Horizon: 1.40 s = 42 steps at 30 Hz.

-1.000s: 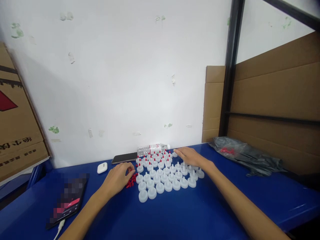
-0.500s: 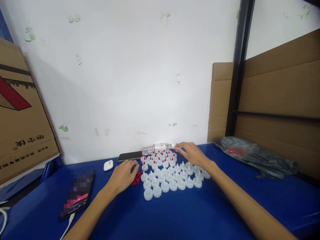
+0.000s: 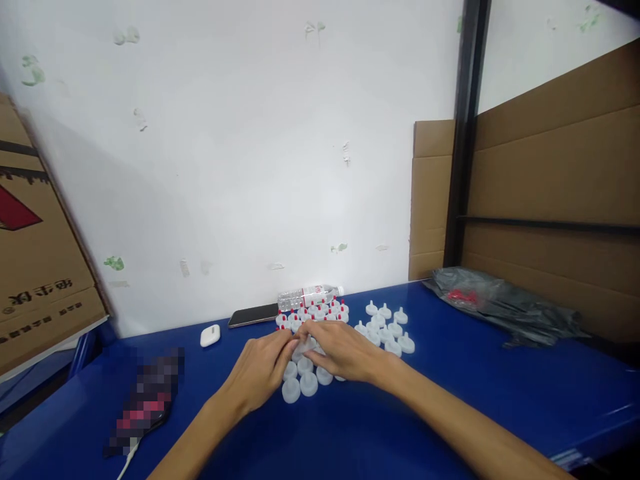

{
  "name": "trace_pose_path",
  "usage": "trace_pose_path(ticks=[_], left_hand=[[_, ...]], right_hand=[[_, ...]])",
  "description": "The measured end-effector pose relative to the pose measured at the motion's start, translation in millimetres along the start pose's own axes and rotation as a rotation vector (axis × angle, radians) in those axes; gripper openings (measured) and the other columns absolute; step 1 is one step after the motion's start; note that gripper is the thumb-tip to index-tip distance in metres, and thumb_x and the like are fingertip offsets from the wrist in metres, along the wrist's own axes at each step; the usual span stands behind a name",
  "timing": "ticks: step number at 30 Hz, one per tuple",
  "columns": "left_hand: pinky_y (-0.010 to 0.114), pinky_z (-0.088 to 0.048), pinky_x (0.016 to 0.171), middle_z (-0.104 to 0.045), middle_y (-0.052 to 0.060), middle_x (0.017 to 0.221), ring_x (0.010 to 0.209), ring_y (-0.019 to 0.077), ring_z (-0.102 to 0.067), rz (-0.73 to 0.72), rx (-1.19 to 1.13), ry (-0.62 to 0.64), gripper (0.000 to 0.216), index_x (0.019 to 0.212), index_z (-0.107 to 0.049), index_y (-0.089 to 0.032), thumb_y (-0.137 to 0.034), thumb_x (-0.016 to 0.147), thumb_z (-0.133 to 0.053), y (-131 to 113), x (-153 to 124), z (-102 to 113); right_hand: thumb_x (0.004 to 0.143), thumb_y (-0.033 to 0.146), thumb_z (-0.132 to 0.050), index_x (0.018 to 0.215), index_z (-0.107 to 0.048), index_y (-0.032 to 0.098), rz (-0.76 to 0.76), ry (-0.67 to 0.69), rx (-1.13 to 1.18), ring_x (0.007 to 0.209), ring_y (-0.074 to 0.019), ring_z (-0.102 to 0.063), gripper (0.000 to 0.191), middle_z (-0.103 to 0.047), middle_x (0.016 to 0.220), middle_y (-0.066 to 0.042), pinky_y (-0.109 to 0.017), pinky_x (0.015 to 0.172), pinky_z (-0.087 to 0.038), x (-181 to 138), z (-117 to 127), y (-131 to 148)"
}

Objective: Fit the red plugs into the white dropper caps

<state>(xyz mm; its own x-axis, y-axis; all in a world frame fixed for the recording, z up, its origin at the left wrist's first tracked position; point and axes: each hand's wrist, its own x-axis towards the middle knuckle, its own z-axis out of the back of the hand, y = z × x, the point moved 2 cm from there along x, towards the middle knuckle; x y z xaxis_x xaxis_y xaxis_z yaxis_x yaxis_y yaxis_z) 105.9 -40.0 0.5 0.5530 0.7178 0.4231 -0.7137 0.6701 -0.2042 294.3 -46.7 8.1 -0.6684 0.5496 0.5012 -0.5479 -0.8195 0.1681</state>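
Observation:
Several white plastic caps stand in rows on the blue table; those at the back carry small red tips. My left hand and my right hand meet over the front rows, fingers pinched together around one white cap. My hands hide the caps beneath them and the spot where red tips lay loose. Whether a red tip is in my fingers cannot be made out.
A clear water bottle lies at the wall behind the caps, beside a dark phone and a white earbud case. Another phone on a cable lies at left. A black bag sits right; cardboard boxes flank the table.
My right hand has come back from the far rows to the front of the caps. My left hand has left the red tips and joined it, both closing on one cap.

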Motion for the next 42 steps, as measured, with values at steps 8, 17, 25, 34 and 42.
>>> trace_pose_path(ticks=[8, 17, 25, 34, 42], left_hand=[[0.028, -0.032, 0.06, -0.066, 0.0, 0.072, 0.062, 0.0179, -0.059, 0.011, -0.016, 0.045, 0.032, 0.1, -0.061, -0.024, -0.036, 0.102, -0.032, -2.5, -0.9, 0.8], [0.024, -0.025, 0.047, -0.038, -0.007, 0.05, 0.044, 0.0109, -0.033, 0.222, -0.6, 0.03, 0.045, 0.077, -0.054, -0.02, -0.057, 0.096, -0.036, -5.1, 6.5, -4.0], [0.024, -0.019, 0.04, -0.023, -0.009, 0.045, 0.038, 0.0083, -0.018, 0.412, -0.802, -0.18, 0.05, 0.059, -0.026, -0.024, -0.06, 0.093, -0.036, 37.6, 6.0, 12.5], [0.028, -0.024, 0.059, -0.056, -0.002, 0.065, 0.063, 0.0171, -0.051, 0.35, 0.064, -0.012, 0.023, 0.07, -0.045, -0.022, -0.025, 0.091, -0.036, 59.6, 2.1, 9.0], [0.028, -0.023, 0.058, -0.061, 0.0, 0.068, 0.064, 0.0171, -0.054, 0.338, 0.132, 0.008, 0.026, 0.069, -0.05, -0.022, -0.026, 0.092, -0.038, 52.0, 1.0, 4.6]], right_hand=[[0.091, 0.017, -0.051, 0.124, -0.043, 0.023, 0.014, 0.009, 0.076, 0.096, -0.0194, -0.063, 0.035, -0.066, 0.108, -0.006, -0.032, 0.083, -0.049, -1.9, -0.3, 0.5], [0.098, 0.024, -0.045, 0.127, -0.043, 0.017, 0.138, -0.046, -0.106, 0.098, -0.0209, -0.063, 0.03, -0.066, 0.107, -0.011, -0.035, 0.086, -0.051, 2.7, 1.5, 1.2], [0.096, 0.015, -0.044, 0.115, -0.056, 0.021, -0.175, -0.229, -0.316, 0.096, -0.0206, -0.063, 0.023, -0.065, 0.114, -0.008, -0.034, 0.082, -0.05, -17.3, 53.9, -58.6], [0.092, 0.033, -0.05, 0.1, -0.074, 0.022, -0.702, 0.083, -0.372, 0.092, -0.0246, -0.067, 0.028, -0.074, 0.097, -0.009, -0.028, 0.072, -0.043, -58.4, 94.0, -114.2], [0.092, 0.033, -0.05, 0.078, -0.079, 0.017, -0.949, 0.271, -0.249, 0.078, -0.0248, -0.069, 0.036, -0.075, 0.081, -0.013, -0.029, 0.068, -0.043, -79.6, 96.6, -139.9]])
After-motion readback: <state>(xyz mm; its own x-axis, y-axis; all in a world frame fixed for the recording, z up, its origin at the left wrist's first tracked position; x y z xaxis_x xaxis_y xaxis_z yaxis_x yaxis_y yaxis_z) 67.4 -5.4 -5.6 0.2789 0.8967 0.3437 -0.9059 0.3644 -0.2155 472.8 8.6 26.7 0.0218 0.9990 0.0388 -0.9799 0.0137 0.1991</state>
